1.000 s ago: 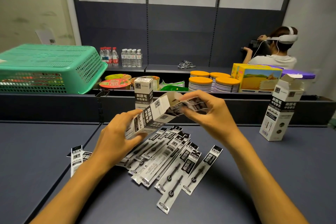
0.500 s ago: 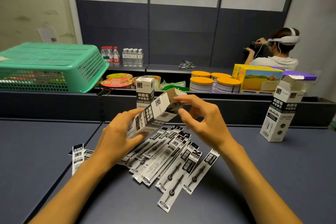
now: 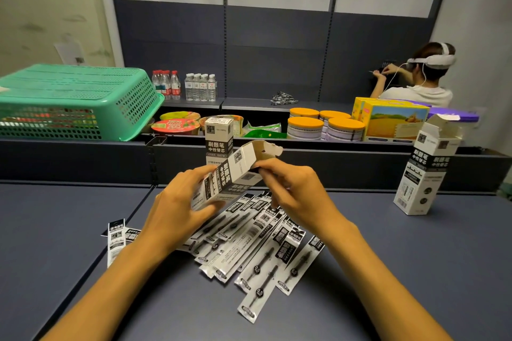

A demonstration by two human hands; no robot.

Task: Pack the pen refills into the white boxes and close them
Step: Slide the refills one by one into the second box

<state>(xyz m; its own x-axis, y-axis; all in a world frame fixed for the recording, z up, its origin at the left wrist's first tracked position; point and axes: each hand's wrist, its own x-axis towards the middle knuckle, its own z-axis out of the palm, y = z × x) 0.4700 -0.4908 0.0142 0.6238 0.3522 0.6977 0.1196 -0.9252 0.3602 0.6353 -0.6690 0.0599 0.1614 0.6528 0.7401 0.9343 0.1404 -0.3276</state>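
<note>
My left hand [image 3: 177, 209] grips a white and black box [image 3: 234, 174], tilted with its open end up and to the right. Its top flap [image 3: 266, 150] stands open. My right hand [image 3: 293, 194] pinches the box's open end just under that flap. Under both hands, several packaged pen refills [image 3: 260, 252] lie fanned out on the dark table [image 3: 415, 271]. Two more refill packets [image 3: 117, 238] lie at the left. A closed white box [image 3: 219, 135] stands upright behind the held one. Another white box [image 3: 426, 169] stands at the right with its flaps open.
A green plastic basket [image 3: 69, 102] sits upside down at the left on a raised ledge. Behind the ledge are water bottles [image 3: 184, 87], noodle cups [image 3: 176, 126], orange-lidded tins [image 3: 327, 126] and a yellow carton [image 3: 393, 119]. A person wearing a headset [image 3: 418, 77] sits at the far right.
The refill packets my right hand held at the box mouth are no longer visible. My right hand has slid back to the box's opening, and the top flap now stands free.
</note>
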